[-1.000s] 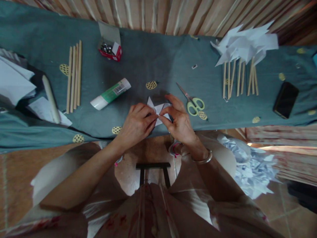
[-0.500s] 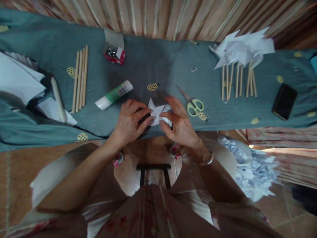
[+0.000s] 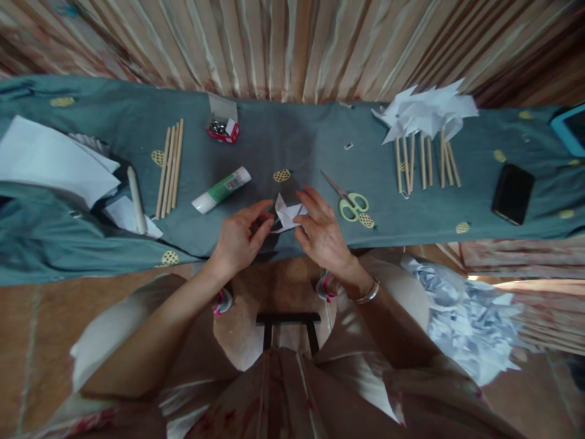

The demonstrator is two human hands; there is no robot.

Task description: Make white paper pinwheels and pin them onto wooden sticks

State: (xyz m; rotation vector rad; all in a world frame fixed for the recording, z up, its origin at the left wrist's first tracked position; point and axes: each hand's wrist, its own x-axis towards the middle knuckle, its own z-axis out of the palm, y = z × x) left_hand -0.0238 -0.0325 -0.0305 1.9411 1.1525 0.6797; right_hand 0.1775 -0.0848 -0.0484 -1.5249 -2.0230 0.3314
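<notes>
A small folded white paper pinwheel (image 3: 287, 214) lies near the front edge of the cloth-covered table, with pointed blades sticking up. My right hand (image 3: 325, 235) grips its right side, thumb at the lower edge and fingers over the top; the fingers hide part of that side. My left hand (image 3: 240, 238) is at the left side, thumb and forefinger apart, close to the paper's lower left corner. Whether the left thumb touches that corner is hard to tell. Green-handled scissors (image 3: 350, 202) lie right of my right hand. A glue stick (image 3: 222, 190) lies beyond my left hand.
Finished-looking paper pinwheels (image 3: 427, 113) on wooden sticks lie at the back right, near a black phone (image 3: 513, 194). Several bare sticks (image 3: 170, 171), an open red box (image 3: 223, 129) of small metal pieces and paper sheets (image 3: 55, 158) occupy the left. Folded papers (image 3: 473, 323) fill a bag below right.
My left fingers have drawn back slightly from the pinwheel's middle. My right hand stays on its right side. The camera view has shifted, so the table appears lower.
</notes>
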